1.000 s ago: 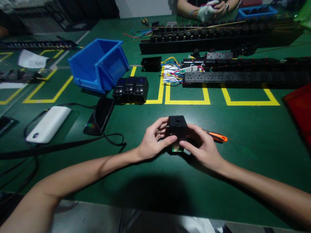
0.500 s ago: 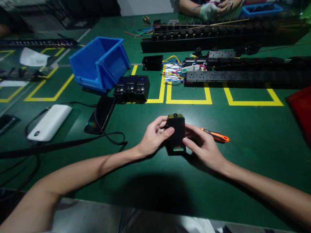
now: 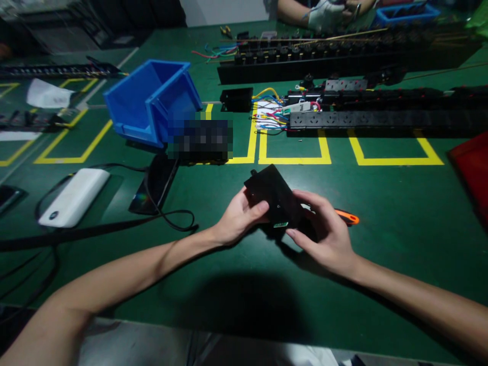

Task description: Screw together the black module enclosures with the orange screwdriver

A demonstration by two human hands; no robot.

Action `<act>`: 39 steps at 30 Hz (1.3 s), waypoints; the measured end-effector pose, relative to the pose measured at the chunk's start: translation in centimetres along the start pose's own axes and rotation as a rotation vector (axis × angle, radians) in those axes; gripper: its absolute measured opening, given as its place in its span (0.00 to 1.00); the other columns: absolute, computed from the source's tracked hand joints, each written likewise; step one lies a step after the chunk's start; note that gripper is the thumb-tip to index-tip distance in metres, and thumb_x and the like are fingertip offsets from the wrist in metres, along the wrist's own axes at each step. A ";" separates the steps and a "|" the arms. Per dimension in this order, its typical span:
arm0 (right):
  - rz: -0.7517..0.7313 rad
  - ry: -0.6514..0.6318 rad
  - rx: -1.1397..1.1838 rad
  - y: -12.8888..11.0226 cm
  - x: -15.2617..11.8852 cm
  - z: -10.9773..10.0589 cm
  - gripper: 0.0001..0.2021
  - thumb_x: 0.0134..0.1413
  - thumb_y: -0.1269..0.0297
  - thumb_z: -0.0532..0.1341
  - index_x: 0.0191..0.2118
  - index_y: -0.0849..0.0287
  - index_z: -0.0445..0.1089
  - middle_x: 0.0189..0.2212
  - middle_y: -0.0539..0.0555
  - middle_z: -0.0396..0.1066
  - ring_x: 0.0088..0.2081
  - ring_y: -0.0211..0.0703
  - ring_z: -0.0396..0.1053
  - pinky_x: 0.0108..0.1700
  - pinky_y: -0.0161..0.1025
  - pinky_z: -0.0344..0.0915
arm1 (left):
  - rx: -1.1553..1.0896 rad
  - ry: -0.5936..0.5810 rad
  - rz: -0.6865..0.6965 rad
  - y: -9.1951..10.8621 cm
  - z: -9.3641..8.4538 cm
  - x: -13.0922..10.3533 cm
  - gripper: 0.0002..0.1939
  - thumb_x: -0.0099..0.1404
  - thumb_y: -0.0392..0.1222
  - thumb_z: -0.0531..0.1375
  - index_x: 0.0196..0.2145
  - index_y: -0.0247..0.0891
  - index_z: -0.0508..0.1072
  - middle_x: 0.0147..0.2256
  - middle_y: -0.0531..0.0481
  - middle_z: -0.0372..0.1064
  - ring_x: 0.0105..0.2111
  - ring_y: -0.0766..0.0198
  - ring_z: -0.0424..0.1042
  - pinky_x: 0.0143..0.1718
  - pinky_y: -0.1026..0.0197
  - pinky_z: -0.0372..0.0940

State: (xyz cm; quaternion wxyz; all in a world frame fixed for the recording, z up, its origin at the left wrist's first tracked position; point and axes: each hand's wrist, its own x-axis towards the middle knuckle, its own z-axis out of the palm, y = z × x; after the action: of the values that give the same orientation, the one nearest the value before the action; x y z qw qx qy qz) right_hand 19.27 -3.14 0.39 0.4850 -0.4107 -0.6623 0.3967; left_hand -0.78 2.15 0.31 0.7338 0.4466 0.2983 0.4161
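Observation:
A black box-shaped module (image 3: 276, 195) with a small green terminal strip on its near side is held above the green table, in the middle of the head view. My left hand (image 3: 244, 213) grips its left side, thumb lying on the upper face. On the right, my right hand (image 3: 324, 226) curls round the module's other side, fingers behind and thumb at the near corner. The undersides of the fingers are partly hidden. Just beyond my right hand lies a screwdriver with an orange handle (image 3: 348, 217), partly covered by the fingers.
A blue bin (image 3: 133, 109) stands at back left, near a black phone (image 3: 152, 188) and a white power bank (image 3: 76, 198) with cables. Long black socket strips (image 3: 362, 122) with loose wires lie at back right. Across the table are another person's gloved hands (image 3: 324, 18).
The module has turned and tilted in my hands: its top end now points to the left and a broader face shows. My right hand has opened slightly wider around it.

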 end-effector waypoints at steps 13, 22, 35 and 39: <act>-0.237 0.106 -0.070 -0.1 -0.4 -0.2 0.30 0.52 0.70 0.67 0.61 0.51 0.63 0.55 0.61 0.68 0.57 0.60 0.68 0.59 0.61 0.67 | 0.194 0.002 0.089 -0.2 -0.7 -0.1 0.35 0.46 0.38 0.76 0.48 0.38 0.65 0.42 0.48 0.72 0.43 0.58 0.74 0.49 0.54 0.68; -0.165 0.080 -0.046 0.7 -1.0 -0.3 0.34 0.53 0.73 0.69 0.65 0.49 0.62 0.57 0.59 0.69 0.56 0.57 0.69 0.57 0.56 0.70 | 0.327 0.026 0.155 0.1 -0.6 -0.4 0.36 0.44 0.37 0.77 0.48 0.40 0.65 0.43 0.47 0.72 0.44 0.57 0.73 0.52 0.51 0.69; -0.113 0.003 -0.007 0.7 -0.3 -0.1 0.39 0.56 0.74 0.67 0.69 0.47 0.54 0.64 0.56 0.61 0.65 0.50 0.60 0.62 0.45 0.68 | 0.422 0.171 0.155 0.6 0.2 -0.8 0.33 0.43 0.43 0.77 0.43 0.35 0.68 0.38 0.46 0.75 0.38 0.57 0.77 0.44 0.52 0.74; -0.020 0.038 0.042 0.4 -0.1 0.2 0.37 0.56 0.73 0.67 0.68 0.46 0.56 0.64 0.55 0.60 0.64 0.47 0.61 0.58 0.41 0.71 | 0.445 0.160 0.172 0.7 0.1 -0.5 0.27 0.47 0.45 0.76 0.40 0.34 0.70 0.41 0.43 0.76 0.41 0.55 0.77 0.48 0.50 0.73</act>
State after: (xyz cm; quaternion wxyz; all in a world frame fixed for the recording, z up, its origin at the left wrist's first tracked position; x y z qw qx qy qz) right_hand 19.13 -3.16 -0.06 0.5097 -0.4014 -0.6486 0.3980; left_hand -1.16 1.87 1.05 0.5533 0.5865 0.4007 0.4350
